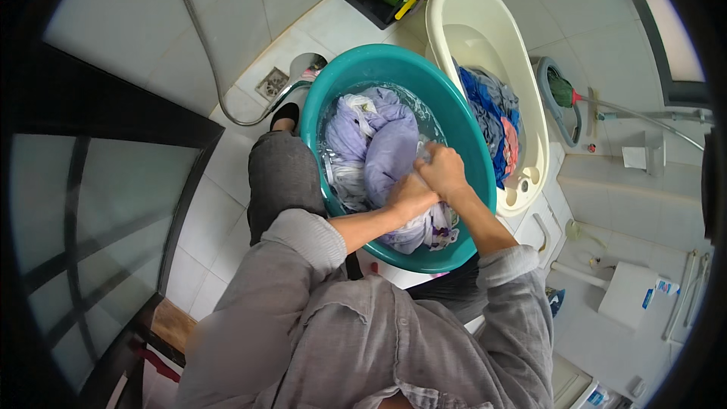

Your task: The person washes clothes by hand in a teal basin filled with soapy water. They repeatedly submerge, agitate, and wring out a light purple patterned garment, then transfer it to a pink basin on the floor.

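Note:
A round teal plastic basin stands on the floor before me, with soapy-looking water in it. Wet lavender and white fabric lies bunched in the water, with a dark-patterned part at the near right. My left hand and my right hand meet over the basin's right half, close against each other, both closed on the lavender fabric. Which forearm is whose side is plain: the left one comes in from the left, the right one from the right. The fabric under my fingers is partly hidden.
A cream baby bathtub with blue, grey and pink clothes adjoins the basin's right side. A black shelf rack stands behind. A shower hose hangs at left, near a floor drain. A mop leans at right.

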### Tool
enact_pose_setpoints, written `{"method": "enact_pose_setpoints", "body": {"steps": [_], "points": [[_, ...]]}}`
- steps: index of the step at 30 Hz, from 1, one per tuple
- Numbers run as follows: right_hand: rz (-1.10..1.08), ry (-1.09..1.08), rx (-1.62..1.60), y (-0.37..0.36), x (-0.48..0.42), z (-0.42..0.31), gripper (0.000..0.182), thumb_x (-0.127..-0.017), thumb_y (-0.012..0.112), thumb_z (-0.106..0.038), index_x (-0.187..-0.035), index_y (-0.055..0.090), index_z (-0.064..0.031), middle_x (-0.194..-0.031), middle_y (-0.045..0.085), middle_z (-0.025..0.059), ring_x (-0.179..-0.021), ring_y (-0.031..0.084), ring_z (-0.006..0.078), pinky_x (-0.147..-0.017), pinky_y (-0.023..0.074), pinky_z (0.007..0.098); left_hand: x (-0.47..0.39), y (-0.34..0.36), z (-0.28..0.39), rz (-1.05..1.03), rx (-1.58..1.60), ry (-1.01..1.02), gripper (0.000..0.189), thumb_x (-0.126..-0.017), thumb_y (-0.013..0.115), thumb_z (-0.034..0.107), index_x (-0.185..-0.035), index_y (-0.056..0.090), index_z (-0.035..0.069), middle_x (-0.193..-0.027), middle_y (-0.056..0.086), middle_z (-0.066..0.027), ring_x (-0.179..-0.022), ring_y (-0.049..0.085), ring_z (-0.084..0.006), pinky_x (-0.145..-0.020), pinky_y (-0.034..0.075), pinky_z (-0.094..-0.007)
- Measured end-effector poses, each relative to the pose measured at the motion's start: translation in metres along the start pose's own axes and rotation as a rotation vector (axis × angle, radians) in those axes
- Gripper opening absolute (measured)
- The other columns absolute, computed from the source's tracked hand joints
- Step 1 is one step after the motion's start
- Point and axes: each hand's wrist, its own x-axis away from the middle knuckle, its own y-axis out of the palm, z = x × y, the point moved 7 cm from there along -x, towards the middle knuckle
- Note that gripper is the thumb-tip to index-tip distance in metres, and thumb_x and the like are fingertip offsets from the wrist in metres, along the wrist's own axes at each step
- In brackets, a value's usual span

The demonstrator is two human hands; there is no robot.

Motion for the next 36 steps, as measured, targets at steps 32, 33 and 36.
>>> {"method": "enact_pose_setpoints", "body": {"steps": [32,33,36], "points": [[-0.230,0.236,-2.770,0.109,0.021,-0.019,0.073,-0.078,0.041,-0.060,-0.124,0.040,-0.0039,-0.113,0.053,0.0172,-0.098,0.054,0.0276,-0.086,0.0433,0.0404,0.042,-0.097,0.119,-0.093,0.857,0.019,0.061,-0.077,0.058,0.024,-0.127,0.039,-0.003,-0.120,0.051,-0.0189,-0.112,0.050,-0.0316,-0.094,0.042,-0.0420],[-0.213,0.249,-2.730,0.105,0.013,-0.010,0.070,-0.078,0.043,-0.058,-0.122,0.041,-0.0038,-0.111,0.053,0.0166,-0.096,0.054,0.0270,-0.085,0.0436,0.0396,0.036,-0.094,0.115,-0.223,0.683,0.104,0.061,-0.074,0.060,0.023,-0.127,0.040,-0.002,-0.121,0.050,-0.0182,-0.114,0.048,-0.0315,-0.096,0.040,-0.0414],[-0.227,0.354,-2.464,0.098,-0.009,0.023,0.060,-0.078,0.047,-0.050,-0.115,0.046,-0.0036,-0.105,0.055,0.0149,-0.091,0.055,0.0254,-0.082,0.0443,0.0371,0.034,-0.073,0.115,-0.581,-0.024,0.523,0.060,-0.066,0.065,0.019,-0.123,0.047,0.006,-0.116,0.052,-0.0141,-0.113,0.047,-0.0312,-0.100,0.033,-0.0388]]}}
